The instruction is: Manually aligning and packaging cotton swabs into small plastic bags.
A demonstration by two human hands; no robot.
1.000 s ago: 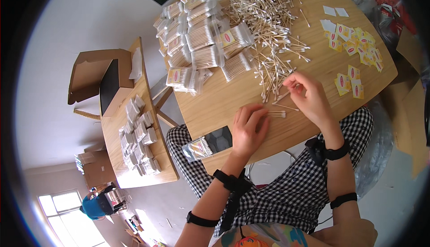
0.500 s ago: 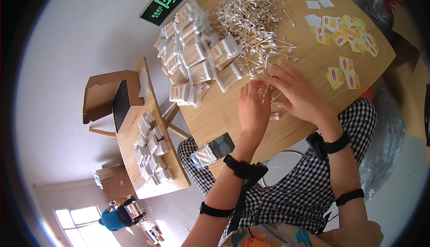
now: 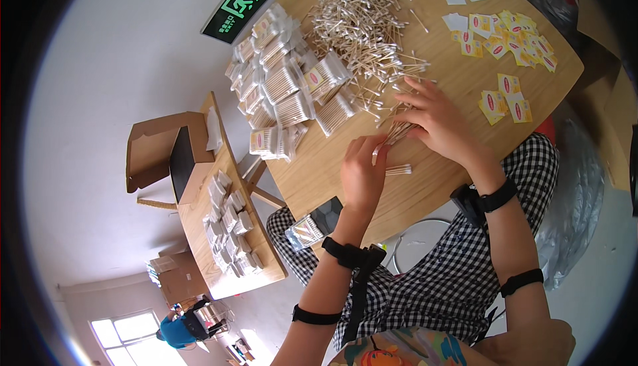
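Observation:
A small bundle of cotton swabs (image 3: 397,131) with wooden sticks spans the gap between my hands, a little above the table's near side. My left hand (image 3: 363,172) is closed around its lower left end, fingers curled in. At the other end, my right hand (image 3: 440,121) holds the sticks between thumb and bent fingers, with the upper fingertips reaching toward the loose pile. Just beyond my fingers spreads a large heap of loose cotton swabs (image 3: 362,24). Another short bunch of swabs (image 3: 399,169) lies on the wood beside my left hand.
Packed swab bags (image 3: 282,80) are stacked left of the heap. Yellow cards (image 3: 512,40) and white cards lie at right. A phone (image 3: 327,214) and one swab pack (image 3: 306,232) rest at the near edge. Another table (image 3: 199,223) holds white packs and an open carton (image 3: 166,150).
Both hands have drawn slightly apart, the left moving left and nearer me. The swab bundle between them shows more plainly, as does the short bunch on the table.

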